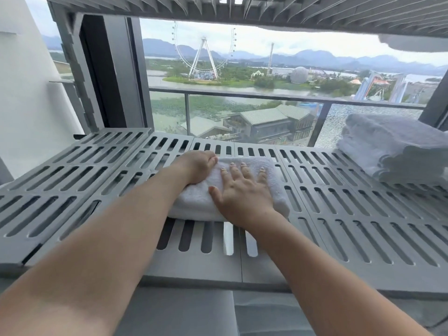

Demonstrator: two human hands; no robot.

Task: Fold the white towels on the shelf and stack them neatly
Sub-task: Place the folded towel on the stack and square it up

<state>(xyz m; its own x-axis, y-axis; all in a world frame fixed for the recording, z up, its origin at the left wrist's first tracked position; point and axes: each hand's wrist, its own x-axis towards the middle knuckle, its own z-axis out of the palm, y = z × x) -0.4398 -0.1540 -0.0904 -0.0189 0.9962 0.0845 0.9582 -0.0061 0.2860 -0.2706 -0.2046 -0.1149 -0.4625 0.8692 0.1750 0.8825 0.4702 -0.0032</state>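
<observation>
R grip (242,192) flat, L grip (196,167) curled, both atop towel (194,202).

You face wide window (254,42) at 12 o'clock; overcast daylight comes in soft, even. Outside glass, balcony railing (266,95) runs 10 to 2 o'clock. Beyond it: Ferris wheel (203,52) at 11 o'clock, white dome (299,75) at 1 o'clock, water, green banks, grey-roofed buildings (266,122), hazy mountains (315,57) along horizon. Dark window frame (109,76) stands at 10 o'clock, white wall (24,93) at 9 o'clock. Grey slotted shelf (358,214) spans your lower view, 9 to 3 o'clock. Ribbed underside of upper shelf (291,10) crosses top of your view.
</observation>
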